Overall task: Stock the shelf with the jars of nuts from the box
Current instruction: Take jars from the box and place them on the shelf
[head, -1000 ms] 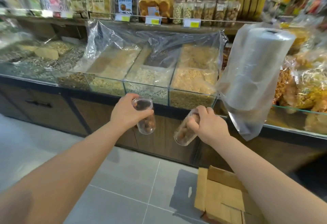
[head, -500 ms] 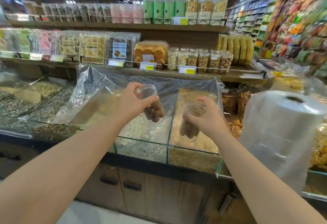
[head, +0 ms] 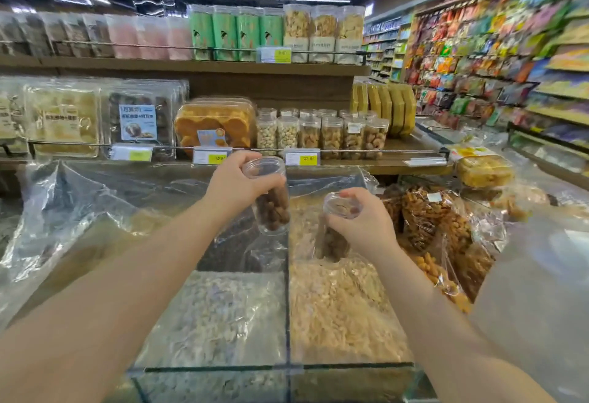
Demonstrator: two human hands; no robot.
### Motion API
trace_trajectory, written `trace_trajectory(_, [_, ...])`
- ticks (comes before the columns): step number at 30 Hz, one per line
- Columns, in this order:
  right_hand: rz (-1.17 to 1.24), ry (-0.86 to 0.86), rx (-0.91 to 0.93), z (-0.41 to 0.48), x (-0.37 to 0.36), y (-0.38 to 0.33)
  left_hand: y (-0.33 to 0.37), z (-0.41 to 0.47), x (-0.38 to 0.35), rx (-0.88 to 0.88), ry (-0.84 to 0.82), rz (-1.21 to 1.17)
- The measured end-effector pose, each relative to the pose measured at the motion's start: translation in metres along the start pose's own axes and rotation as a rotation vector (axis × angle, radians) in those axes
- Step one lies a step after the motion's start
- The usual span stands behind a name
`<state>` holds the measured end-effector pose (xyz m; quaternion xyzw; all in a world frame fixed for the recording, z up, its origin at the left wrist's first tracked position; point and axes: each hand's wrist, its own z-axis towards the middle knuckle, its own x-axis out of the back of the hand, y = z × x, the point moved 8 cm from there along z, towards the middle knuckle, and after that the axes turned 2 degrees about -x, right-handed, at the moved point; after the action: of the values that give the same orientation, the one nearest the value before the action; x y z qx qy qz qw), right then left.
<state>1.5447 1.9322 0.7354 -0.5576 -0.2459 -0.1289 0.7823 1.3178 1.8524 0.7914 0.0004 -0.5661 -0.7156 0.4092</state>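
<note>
My left hand [head: 237, 184] grips a clear jar of brown nuts [head: 271, 200] near its lid, held up over the glass bins. My right hand [head: 363, 222] grips a second clear jar of nuts [head: 338, 230] from the top, lower and to the right. Ahead, on the wooden shelf [head: 382, 165], stand rows of similar clear jars of nuts [head: 322, 135] behind a metal rail. The box is out of view.
Glass bulk bins [head: 288, 367] covered with plastic film lie between me and the shelf. An orange pastry tub [head: 215, 127] sits left of the jars, yellow packs [head: 387, 108] to their right. Bagged snacks [head: 439, 230] pile at right. An upper shelf [head: 204, 66] holds tall containers.
Both hands have risen with their jars from beside the counter front to above the bins, nearer the shelf. My view has tilted up, and the box has left the frame.
</note>
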Motion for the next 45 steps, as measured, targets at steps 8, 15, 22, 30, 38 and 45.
trace_trajectory(8, [-0.06, 0.227, -0.126, 0.088, 0.024, 0.005, 0.008, 0.125, -0.047, -0.145, -0.169, 0.025])
trace_trajectory(15, [0.059, 0.391, -0.251, 0.163, 0.076, 0.025, 0.02, 0.198, -0.109, -0.113, -0.296, -0.11])
trace_trajectory(22, [-0.06, 0.333, -0.287, 0.277, 0.122, 0.033, 0.028, 0.265, -0.163, 0.009, -0.384, -0.264])
trace_trajectory(30, [-0.231, 0.244, -0.254, 0.421, 0.126, 0.077, 0.033, 0.33, -0.212, 0.055, -0.387, -0.29])
trace_trajectory(38, [-0.419, 0.135, -0.167, 0.517, 0.096, 0.12, 0.03, 0.354, -0.247, 0.052, -0.402, -0.273])
trace_trajectory(45, [-0.494, 0.039, -0.147, 0.538, 0.071, 0.147, 0.04, 0.347, -0.262, 0.0, -0.429, -0.221])
